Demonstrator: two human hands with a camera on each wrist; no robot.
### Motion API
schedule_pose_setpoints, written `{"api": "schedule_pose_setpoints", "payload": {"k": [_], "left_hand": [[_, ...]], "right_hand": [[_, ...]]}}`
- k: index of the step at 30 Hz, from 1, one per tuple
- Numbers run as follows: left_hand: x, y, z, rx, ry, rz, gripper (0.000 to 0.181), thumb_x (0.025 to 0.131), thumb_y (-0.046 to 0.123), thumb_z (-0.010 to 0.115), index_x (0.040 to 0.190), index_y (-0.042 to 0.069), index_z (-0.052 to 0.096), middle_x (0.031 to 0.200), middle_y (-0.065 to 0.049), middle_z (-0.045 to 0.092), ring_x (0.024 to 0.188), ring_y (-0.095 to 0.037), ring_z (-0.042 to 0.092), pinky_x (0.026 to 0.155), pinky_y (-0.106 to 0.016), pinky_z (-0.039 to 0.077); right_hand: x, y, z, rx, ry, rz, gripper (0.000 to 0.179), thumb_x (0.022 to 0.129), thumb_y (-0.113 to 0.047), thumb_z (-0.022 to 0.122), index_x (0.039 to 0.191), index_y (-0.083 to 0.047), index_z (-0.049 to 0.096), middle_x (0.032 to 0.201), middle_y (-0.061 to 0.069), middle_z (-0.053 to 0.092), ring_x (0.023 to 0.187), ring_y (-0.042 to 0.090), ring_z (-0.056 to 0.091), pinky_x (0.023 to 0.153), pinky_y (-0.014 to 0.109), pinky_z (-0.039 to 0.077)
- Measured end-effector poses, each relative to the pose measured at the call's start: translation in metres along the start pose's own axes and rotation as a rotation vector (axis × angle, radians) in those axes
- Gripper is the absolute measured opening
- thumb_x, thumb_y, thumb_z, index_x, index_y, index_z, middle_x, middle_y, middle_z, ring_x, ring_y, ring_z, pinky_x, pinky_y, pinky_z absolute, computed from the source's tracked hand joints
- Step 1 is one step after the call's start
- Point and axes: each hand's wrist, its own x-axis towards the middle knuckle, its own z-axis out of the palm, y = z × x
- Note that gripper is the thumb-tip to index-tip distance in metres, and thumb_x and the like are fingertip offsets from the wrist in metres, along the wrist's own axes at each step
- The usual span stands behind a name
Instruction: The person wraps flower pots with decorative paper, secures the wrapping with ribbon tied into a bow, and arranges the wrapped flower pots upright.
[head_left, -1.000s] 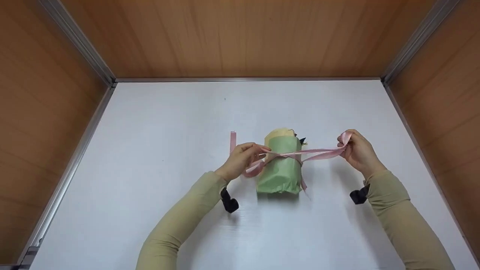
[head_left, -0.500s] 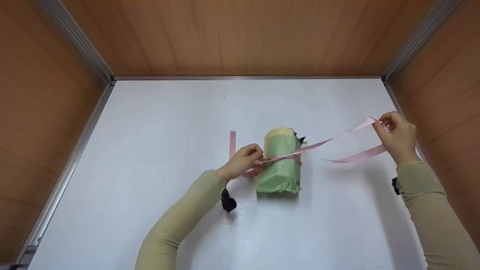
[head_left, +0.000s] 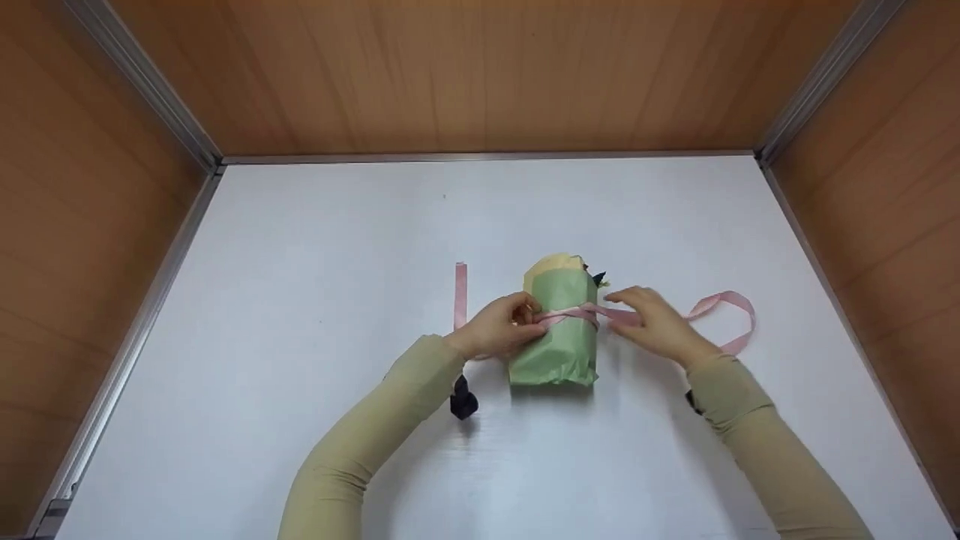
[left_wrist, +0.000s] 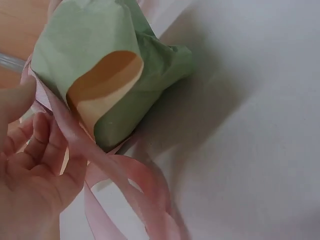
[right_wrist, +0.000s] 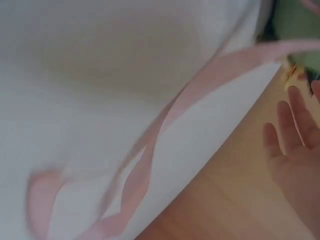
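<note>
A green paper-wrapped bundle (head_left: pixel 556 361) lies on the white table, with cream paper and a dark leaf-like tip showing at its far end. Around its middle runs a pink ribbon (head_left: pixel 574 312), crossed on top. My left hand (head_left: pixel 499 327) is at the bundle's left side and pinches the ribbon there; in the left wrist view the ribbon (left_wrist: pixel 82 142) passes by the thumb and fingers. To the right of the bundle, my right hand (head_left: pixel 658 327) has its fingers spread beside the ribbon. Those fingers (right_wrist: pixel 289 125) look straight in the right wrist view, apart from the ribbon (right_wrist: pixel 210 77).
One ribbon tail (head_left: pixel 460 294) lies left of the bundle. Another ribbon length (head_left: pixel 739 301) loops out right of the right hand. Wooden panels (head_left: pixel 480 82) with metal edging enclose the back and sides of the table (head_left: pixel 322 247).
My right hand pulled the ribbon out to the far right, let it go, and came back beside the bundle. My left hand moved slightly right, onto the bundle's left edge.
</note>
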Motion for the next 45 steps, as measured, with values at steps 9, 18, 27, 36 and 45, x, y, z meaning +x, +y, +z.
{"api": "schedule_pose_setpoints", "payload": {"k": [9, 18, 27, 36, 45], "left_hand": [[0.002, -0.001, 0.008, 0.158, 0.063, 0.122, 0.024, 0.086, 0.013, 0.069, 0.105, 0.000, 0.062, 0.101, -0.013, 0.057, 0.097, -0.021, 0.055, 0.086, -0.029, 0.049], [-0.001, -0.002, 0.006, 0.186, 0.125, 0.184, 0.007, 0.090, 0.004, 0.061, 0.094, -0.002, 0.063, 0.098, -0.014, 0.065, 0.093, -0.023, 0.063, 0.081, -0.028, 0.053], [-0.007, -0.006, -0.001, 0.164, 0.053, 0.154, 0.013, 0.096, 0.013, 0.055, 0.091, 0.001, 0.058, 0.084, -0.007, 0.061, 0.075, -0.013, 0.054, 0.066, -0.020, 0.044], [-0.005, -0.009, -0.004, 0.117, 0.055, 0.128, 0.013, 0.100, 0.008, 0.043, 0.088, 0.001, 0.046, 0.098, -0.015, 0.068, 0.092, -0.020, 0.063, 0.081, -0.029, 0.046], [-0.012, -0.020, -0.001, 0.091, 0.119, 0.112, 0.014, 0.097, 0.006, 0.048, 0.087, -0.003, 0.051, 0.101, -0.012, 0.069, 0.091, -0.023, 0.059, 0.078, -0.030, 0.043]], "right_hand": [[0.006, -0.026, 0.025, 0.101, 0.088, -0.023, 0.007, 0.090, -0.005, 0.062, 0.096, -0.005, 0.059, 0.073, 0.000, 0.047, 0.070, 0.014, 0.045, 0.066, 0.029, 0.040], [-0.002, -0.026, 0.028, 0.236, 0.075, 0.034, 0.005, 0.089, -0.011, 0.063, 0.092, -0.006, 0.062, 0.062, -0.007, 0.039, 0.058, 0.006, 0.040, 0.055, 0.021, 0.034], [-0.011, -0.033, 0.022, 0.292, -0.016, 0.081, 0.011, 0.091, -0.012, 0.062, 0.090, -0.001, 0.063, 0.061, -0.004, 0.037, 0.057, 0.006, 0.035, 0.055, 0.020, 0.031], [-0.011, -0.010, 0.026, 0.281, 0.073, 0.105, 0.019, 0.094, -0.021, 0.060, 0.097, -0.005, 0.068, 0.064, 0.002, 0.050, 0.058, 0.007, 0.040, 0.054, 0.022, 0.034], [-0.013, 0.010, 0.029, 0.227, 0.115, 0.110, 0.015, 0.093, -0.011, 0.059, 0.092, -0.001, 0.071, 0.079, 0.014, 0.065, 0.063, 0.008, 0.044, 0.056, 0.020, 0.037]]}}
